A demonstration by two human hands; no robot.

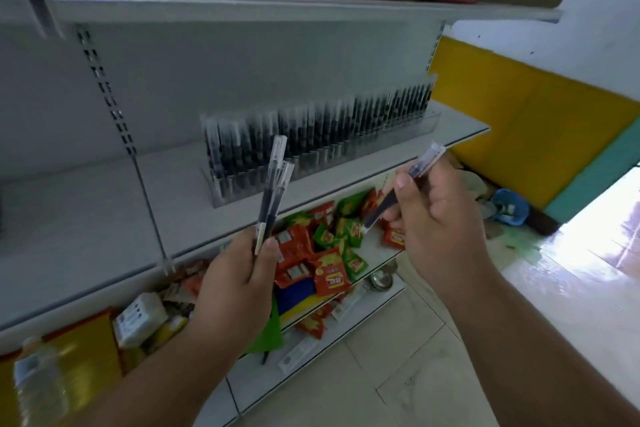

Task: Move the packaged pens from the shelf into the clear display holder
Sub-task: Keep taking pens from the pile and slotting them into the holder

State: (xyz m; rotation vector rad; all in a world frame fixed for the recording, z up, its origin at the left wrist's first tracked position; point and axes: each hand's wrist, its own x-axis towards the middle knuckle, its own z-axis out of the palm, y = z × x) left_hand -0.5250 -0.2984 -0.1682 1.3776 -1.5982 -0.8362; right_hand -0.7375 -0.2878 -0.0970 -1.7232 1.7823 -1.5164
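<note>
Snack packets (pixel 329 253) are crowding the lower shelf. The left hand (pixel 232 291) is gripping two pens (pixel 272 198); the right hand (pixel 440 232) is pinching one pen (pixel 401 191), near the holder (pixel 429 123) of black, clear-capped pens.

Daylight is blowing out the floor (pixel 585 253) right of the hands. Motion blur is smearing everything; edges are bowing.

place: small shop | evidence: metal retail shelving (pixel 242 10); snack packets (pixel 329 253); pen display holder (pixel 311 163)
</note>
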